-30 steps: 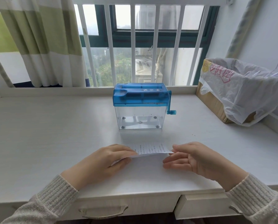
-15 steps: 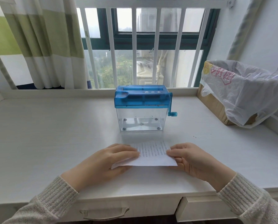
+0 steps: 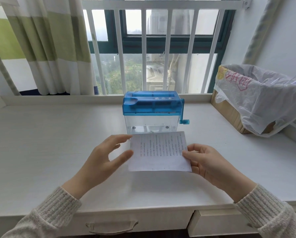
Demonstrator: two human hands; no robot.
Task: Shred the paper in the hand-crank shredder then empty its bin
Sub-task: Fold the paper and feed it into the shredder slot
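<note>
While the paper (image 3: 159, 152) is pinched at its right edge by the right hand (image 3: 211, 162), the grip is firm, likely to aim it | left hand (image 3: 106, 157) spread wide, steadying the left edge | shredder (image 3: 152, 112) just beyond on the counter (image 3: 57, 143), bin seemingly empty | lined box (image 3: 257, 100) far right, likely for shreds.

Paper (image 3: 158, 151) now lifted off desk
</note>
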